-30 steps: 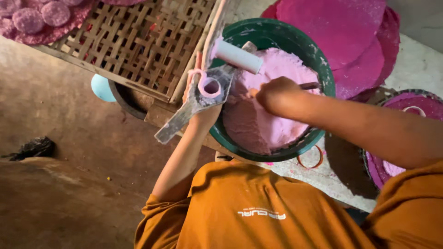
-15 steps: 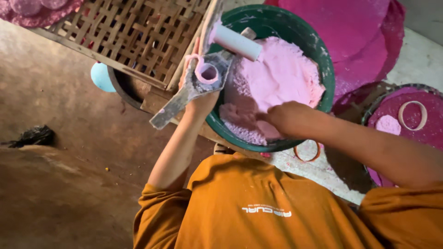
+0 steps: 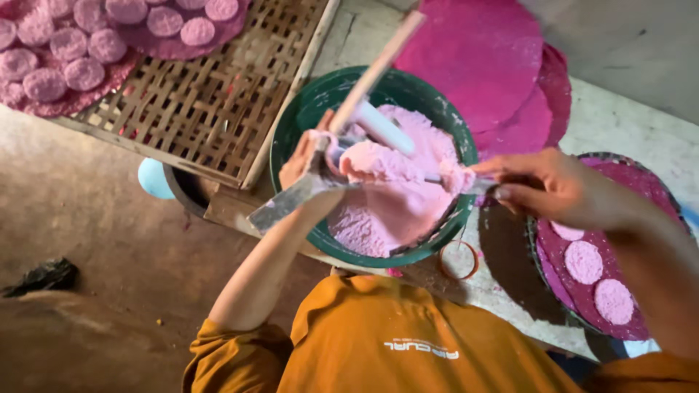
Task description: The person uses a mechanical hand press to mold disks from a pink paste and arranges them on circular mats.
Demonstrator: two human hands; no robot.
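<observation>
While the left hand point(image 3: 302, 161) closes its fingers round a metal press point(image 3: 291, 200) over the green bowl point(image 3: 291, 124), the right hand point(image 3: 546, 185) pinches a thin blade point(image 3: 477, 185) carrying pink dough point(image 3: 393, 196). The dough looks soft, crumbly and light; best lifted from beneath.

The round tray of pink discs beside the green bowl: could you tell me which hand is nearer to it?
Right. The right hand hovers at the round tray's upper-left edge; the left hand is across the green bowl, holding a metal press.
</observation>
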